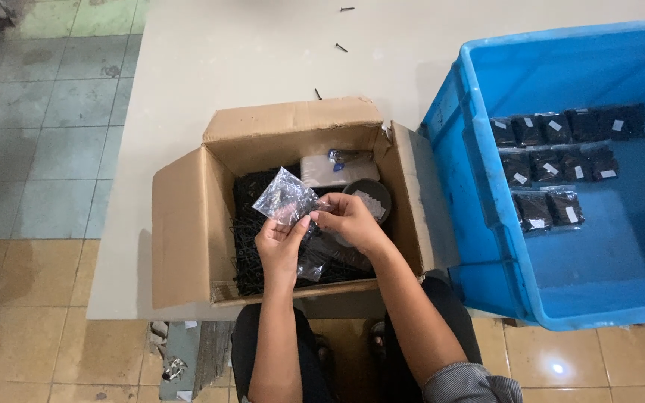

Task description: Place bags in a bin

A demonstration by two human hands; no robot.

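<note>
Both hands hold a small clear plastic bag over an open cardboard box.

At frame centre, the left hand and right hand pinch the clear plastic bag with closed fingers. The cardboard box on the bench holds dark screws, partly hidden. Right, a blue crate, cut off, holds filled packets.

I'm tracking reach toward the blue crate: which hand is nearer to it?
Right. The right hand is over the cardboard box, on the side toward the blue crate; the left hand is farther away.
</note>
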